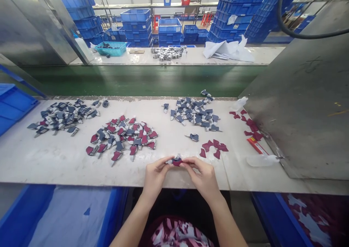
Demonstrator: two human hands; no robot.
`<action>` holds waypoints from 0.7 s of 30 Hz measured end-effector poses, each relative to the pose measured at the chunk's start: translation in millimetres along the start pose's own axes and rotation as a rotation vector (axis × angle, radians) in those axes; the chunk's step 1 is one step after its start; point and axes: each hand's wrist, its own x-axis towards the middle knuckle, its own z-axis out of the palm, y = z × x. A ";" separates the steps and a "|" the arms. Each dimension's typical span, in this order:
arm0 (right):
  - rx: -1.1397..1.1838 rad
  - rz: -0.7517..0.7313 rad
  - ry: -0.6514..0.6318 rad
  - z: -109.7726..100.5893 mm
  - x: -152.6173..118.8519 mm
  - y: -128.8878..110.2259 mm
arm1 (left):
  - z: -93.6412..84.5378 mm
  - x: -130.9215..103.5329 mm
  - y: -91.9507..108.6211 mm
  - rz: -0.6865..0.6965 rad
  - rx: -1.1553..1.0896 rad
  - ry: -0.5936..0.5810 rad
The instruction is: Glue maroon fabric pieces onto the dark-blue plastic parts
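Observation:
Near the front edge of the pale table (68, 167), my left hand (156, 174) and my right hand (201, 174) pinch one small dark blue and maroon part (177, 162) between them. Mixed maroon and dark blue parts (120, 145) lie to the left of my hands. Several loose maroon pieces (216, 145) are spread to the right. Beyond my hands lies a heap of dark blue and grey parts (195, 112), with a single one (193, 137) nearer to me.
Another heap (64, 114) lies at the far left. At the right are a clear bottle (261, 160), a red and white box (256, 145) and a metal panel (308, 105). A green belt (147, 80) crosses behind the table. Blue bins (117, 207) stand below its front edge.

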 end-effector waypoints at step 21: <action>-0.074 -0.263 0.203 0.8 -3.2 -12.9 | 16.4 -8.8 19.2 -0.101 -0.230 0.077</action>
